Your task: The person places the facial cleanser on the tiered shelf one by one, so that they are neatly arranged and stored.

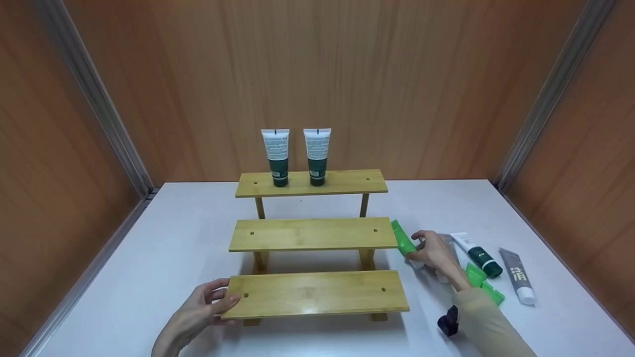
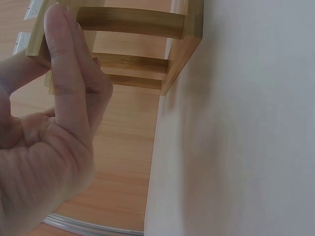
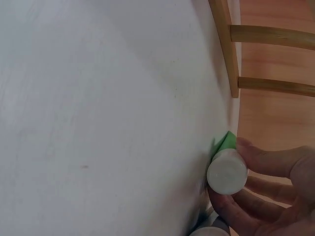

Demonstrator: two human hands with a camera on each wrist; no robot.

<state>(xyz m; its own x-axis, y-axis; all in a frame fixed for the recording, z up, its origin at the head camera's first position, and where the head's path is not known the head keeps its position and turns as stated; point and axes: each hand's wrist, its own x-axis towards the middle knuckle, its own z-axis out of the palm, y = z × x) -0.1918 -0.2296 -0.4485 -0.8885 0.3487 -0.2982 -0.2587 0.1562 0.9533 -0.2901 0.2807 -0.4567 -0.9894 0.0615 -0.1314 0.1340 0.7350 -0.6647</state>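
Note:
A three-tier wooden stand (image 1: 317,295) is on the white table. My left hand (image 1: 198,305) grips the left end of its lowest shelf, thumb on top and fingers beneath; the left wrist view shows the fingers (image 2: 69,73) under the board. To the right of the stand, my right hand (image 1: 436,253) pinches a green squeeze tube (image 1: 403,238) close to its white cap (image 3: 227,172). The tube lies low by the middle shelf's right end; whether it touches the table, I cannot tell. Two green-and-white tubes (image 1: 276,156) stand on their caps on the top shelf.
Around my right forearm lie a white-and-green tube (image 1: 478,255), a grey tube (image 1: 517,275), other green tubes (image 1: 491,292) and a partly hidden grey one. A small black object (image 1: 448,321) sits by the sleeve. Wood-grain walls (image 1: 397,89) enclose the table at the back and sides.

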